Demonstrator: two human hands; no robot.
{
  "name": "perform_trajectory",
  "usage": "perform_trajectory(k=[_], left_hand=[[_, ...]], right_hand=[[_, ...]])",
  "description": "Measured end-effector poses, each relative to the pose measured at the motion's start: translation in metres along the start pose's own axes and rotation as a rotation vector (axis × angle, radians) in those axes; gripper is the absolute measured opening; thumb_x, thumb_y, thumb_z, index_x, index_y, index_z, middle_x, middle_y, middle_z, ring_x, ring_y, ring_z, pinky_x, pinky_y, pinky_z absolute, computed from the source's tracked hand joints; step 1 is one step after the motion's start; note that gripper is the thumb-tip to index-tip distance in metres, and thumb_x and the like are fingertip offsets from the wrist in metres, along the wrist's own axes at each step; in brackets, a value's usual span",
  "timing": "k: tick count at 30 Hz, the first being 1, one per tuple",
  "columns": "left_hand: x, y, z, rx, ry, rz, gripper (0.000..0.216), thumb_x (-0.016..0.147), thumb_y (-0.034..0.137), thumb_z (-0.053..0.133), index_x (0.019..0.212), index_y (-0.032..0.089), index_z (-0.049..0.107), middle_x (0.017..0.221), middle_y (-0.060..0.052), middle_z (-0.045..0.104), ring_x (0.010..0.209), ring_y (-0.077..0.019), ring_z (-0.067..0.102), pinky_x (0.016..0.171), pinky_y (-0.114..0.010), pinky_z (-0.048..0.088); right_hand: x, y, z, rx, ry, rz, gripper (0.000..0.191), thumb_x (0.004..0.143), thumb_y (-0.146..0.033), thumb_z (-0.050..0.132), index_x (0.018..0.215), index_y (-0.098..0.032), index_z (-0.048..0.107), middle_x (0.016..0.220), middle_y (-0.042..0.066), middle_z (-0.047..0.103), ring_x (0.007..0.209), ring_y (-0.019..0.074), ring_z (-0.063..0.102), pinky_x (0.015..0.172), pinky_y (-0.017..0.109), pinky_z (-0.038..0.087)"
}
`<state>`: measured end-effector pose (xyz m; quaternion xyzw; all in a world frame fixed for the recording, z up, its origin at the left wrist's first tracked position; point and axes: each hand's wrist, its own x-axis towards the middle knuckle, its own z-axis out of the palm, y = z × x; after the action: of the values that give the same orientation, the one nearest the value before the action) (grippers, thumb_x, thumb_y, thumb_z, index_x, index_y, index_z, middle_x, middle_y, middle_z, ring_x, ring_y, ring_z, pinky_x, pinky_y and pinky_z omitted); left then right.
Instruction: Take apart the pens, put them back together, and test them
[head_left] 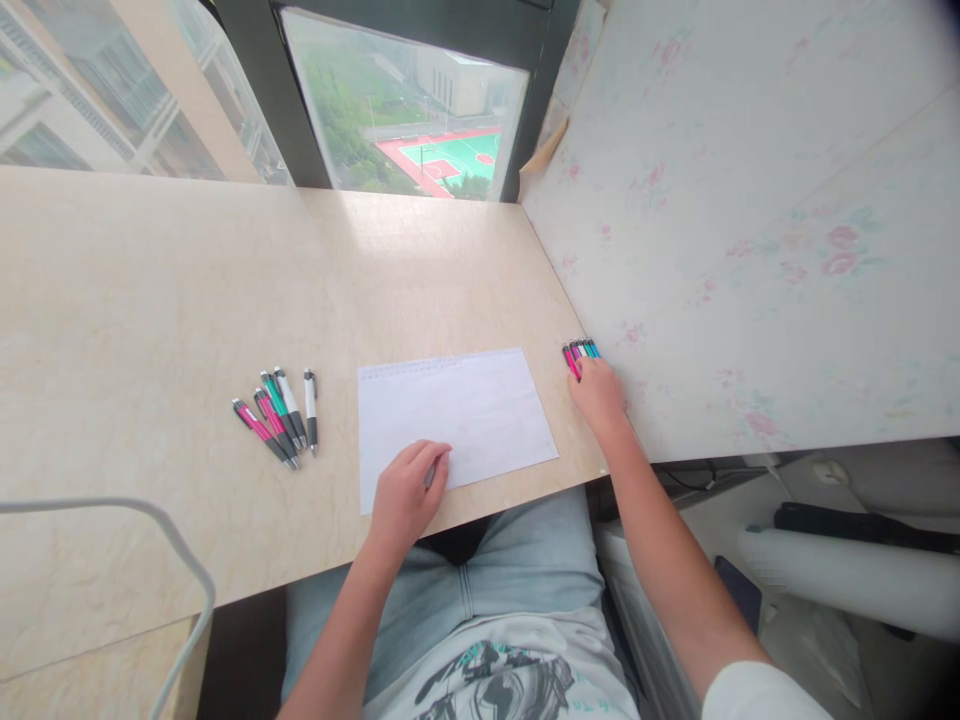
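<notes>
Beside the floral wall (750,250), touching a row of pens (577,350) with the right hand (598,390), cannot tell if gripping; over the white paper (487,410), holding a grey object (430,475) in the curled left hand (409,490); see five loose pens (272,418) farther left on the counter (187,300)

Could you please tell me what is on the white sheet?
The left hand covers part of the sheet, curled around a grey object, mostly hidden. Faint marks line the far edge. Whatever lies beneath the hand cannot be seen.

Paper (469,405): white sheet, flat, faint marks along far edge.
Pens (577,350): multicoloured, side by side, right of the paper.
</notes>
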<state>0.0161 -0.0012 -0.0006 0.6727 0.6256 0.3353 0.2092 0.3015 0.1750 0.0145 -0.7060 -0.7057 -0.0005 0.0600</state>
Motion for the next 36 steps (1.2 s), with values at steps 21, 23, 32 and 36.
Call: perform_trajectory(k=[21,23,32,36], left_hand=[[-0.001,-0.002,0.002,-0.026,-0.004,-0.013,0.017,0.094,0.024,0.047,0.098,0.023,0.064,0.096,-0.004,0.069,0.093,-0.0208,0.064,0.081,-0.033,0.048],[0.000,-0.002,0.001,-0.031,-0.002,-0.010,0.017,0.094,0.024,0.047,0.098,0.023,0.064,0.096,-0.004,0.069,0.093,-0.0207,0.064,0.081,-0.032,0.048],[-0.001,-0.001,0.002,-0.042,-0.001,-0.005,0.017,0.093,0.023,0.048,0.099,0.023,0.064,0.095,-0.005,0.069,0.091,-0.0211,0.063,0.080,-0.033,0.048],[-0.001,0.000,0.002,-0.039,0.007,-0.008,0.017,0.092,0.022,0.049,0.099,0.022,0.064,0.093,-0.005,0.069,0.091,-0.0208,0.063,0.080,-0.033,0.048]], right_hand=[[-0.008,-0.010,-0.003,-0.117,-0.007,0.128,0.025,0.094,-0.027,0.048,0.105,-0.013,0.066,0.102,0.014,0.065,0.086,0.0241,0.064,0.070,0.032,0.042],[-0.009,-0.008,-0.003,-0.126,-0.002,0.135,0.026,0.095,-0.028,0.047,0.104,-0.012,0.066,0.102,0.015,0.065,0.085,0.0241,0.064,0.069,0.032,0.042],[-0.012,-0.005,-0.008,-0.153,0.049,0.119,0.025,0.094,-0.027,0.048,0.104,-0.012,0.065,0.103,0.015,0.065,0.079,0.0221,0.062,0.066,0.031,0.040],[-0.026,-0.014,-0.006,-0.084,0.114,0.008,0.025,0.094,-0.025,0.046,0.103,-0.014,0.066,0.101,0.013,0.065,0.080,0.0226,0.061,0.066,0.032,0.040]])
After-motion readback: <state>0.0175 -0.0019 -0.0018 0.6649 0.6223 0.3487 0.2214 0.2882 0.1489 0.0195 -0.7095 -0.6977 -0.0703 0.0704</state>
